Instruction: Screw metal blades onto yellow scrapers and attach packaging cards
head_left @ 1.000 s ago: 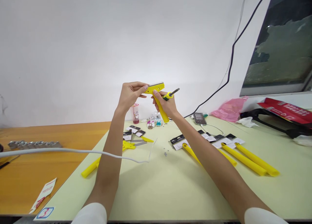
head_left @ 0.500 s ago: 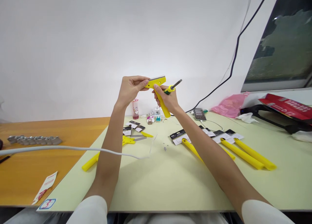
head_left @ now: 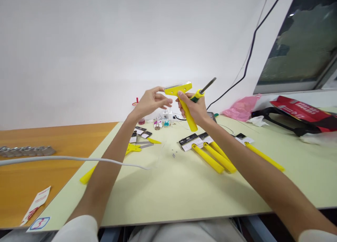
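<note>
Raised above the table, my right hand (head_left: 193,106) is closed around a yellow scraper (head_left: 189,118) and a screwdriver (head_left: 198,94) with a yellow and green handle. The scraper's wide head is up, with a pale strip along its top edge and screw holes in its face. The screwdriver's shaft points up and right. My left hand (head_left: 152,102) is just left of the scraper's head, fingers apart and curved, holding nothing that I can see; whether a fingertip touches the head I cannot tell. Small metal screws or nuts (head_left: 173,155) lie on the tabletop below.
Carded yellow scrapers (head_left: 209,158) lie at right, partly behind my right forearm. Loose blades (head_left: 144,144) and a yellow scraper (head_left: 133,149) are at left. A white cable (head_left: 79,159) crosses in front. A pink bag (head_left: 242,106) and a red-and-black item (head_left: 305,110) sit far right.
My left hand has let go of the scraper's head and opened. My right hand has moved right in view with the scraper and screwdriver. The camera view has shifted slightly.
</note>
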A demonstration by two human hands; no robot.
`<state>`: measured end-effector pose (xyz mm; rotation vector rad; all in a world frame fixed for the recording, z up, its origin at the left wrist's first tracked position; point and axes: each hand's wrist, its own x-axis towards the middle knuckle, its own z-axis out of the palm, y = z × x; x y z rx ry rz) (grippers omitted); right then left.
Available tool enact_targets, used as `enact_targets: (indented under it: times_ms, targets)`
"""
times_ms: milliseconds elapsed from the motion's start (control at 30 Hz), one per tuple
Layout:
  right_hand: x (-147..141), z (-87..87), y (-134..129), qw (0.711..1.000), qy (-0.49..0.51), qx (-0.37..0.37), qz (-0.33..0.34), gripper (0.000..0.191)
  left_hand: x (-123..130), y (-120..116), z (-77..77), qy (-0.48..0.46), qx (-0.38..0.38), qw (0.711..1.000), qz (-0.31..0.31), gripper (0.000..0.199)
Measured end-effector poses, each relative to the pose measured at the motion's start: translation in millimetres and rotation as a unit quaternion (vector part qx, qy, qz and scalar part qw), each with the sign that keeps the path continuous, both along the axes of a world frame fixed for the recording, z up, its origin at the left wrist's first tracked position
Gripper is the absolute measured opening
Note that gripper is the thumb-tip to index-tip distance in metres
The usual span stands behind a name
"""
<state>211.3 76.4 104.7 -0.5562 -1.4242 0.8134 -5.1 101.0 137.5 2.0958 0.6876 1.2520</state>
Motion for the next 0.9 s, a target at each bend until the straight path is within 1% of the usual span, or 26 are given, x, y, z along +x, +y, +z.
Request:
enact_targets:
  times_ms: [67, 100, 167, 233, 267, 300, 367, 400, 500, 700, 800, 900]
  targets:
    - [17, -14.6, -20, 0.999, 0.016, -0.047, -0.016, 0.057, 6, 4, -25.3, 0.112, -0.022, 0.993, -0.018, 0.051]
    - [24, -23.5, -30, 0.997, 0.025, -0.068, -0.020, 0.057, 8, 6, -38.9, 0.180, -0.033, 0.983, -0.035, 0.044]
    - [34, -43.8, -47, 0.993, 0.040, -0.106, -0.025, 0.056, 13, 11, -65.9, 0.314, -0.040, 0.945, -0.079, 0.036]
    - [39, -65.4, -57, 0.990, 0.051, -0.132, -0.021, 0.055, 17, 16, -90.7, 0.391, -0.055, 0.913, -0.102, 0.032]
    - [40, -75.6, -59, 0.988, 0.055, -0.142, -0.023, 0.056, 19, 19, -101.7, 0.424, -0.069, 0.896, -0.115, 0.032]
    - [41, -84.8, -60, 0.986, 0.063, -0.149, -0.026, 0.056, 21, 23, -111.4, 0.441, -0.080, 0.885, -0.128, 0.031]
    - [43, -99.2, -58, 0.983, 0.072, -0.163, -0.033, 0.056, 25, 28, -126.7, 0.449, -0.107, 0.871, -0.168, 0.029]
    - [44, -104.3, -57, 0.982, 0.075, -0.168, -0.036, 0.056, 26, 30, -132.3, 0.445, -0.116, 0.869, -0.183, 0.029]
    - [46, -113.4, -55, 0.979, 0.073, -0.182, -0.046, 0.055, 30, 34, -141.8, 0.429, -0.123, 0.872, -0.202, 0.029]
    - [41, -122.8, -59, 0.977, 0.045, -0.202, -0.053, 0.059, 36, 32, -145.9, 0.428, -0.094, 0.875, -0.203, 0.015]
    - [39, -126.0, -60, 0.977, 0.023, -0.200, -0.068, 0.061, 37, 31, -145.9, 0.423, -0.074, 0.885, -0.181, 0.012]
    - [39, -126.3, -61, 0.978, 0.007, -0.195, -0.077, 0.063, 34, 32, -139.1, 0.402, -0.048, 0.904, -0.136, 0.015]
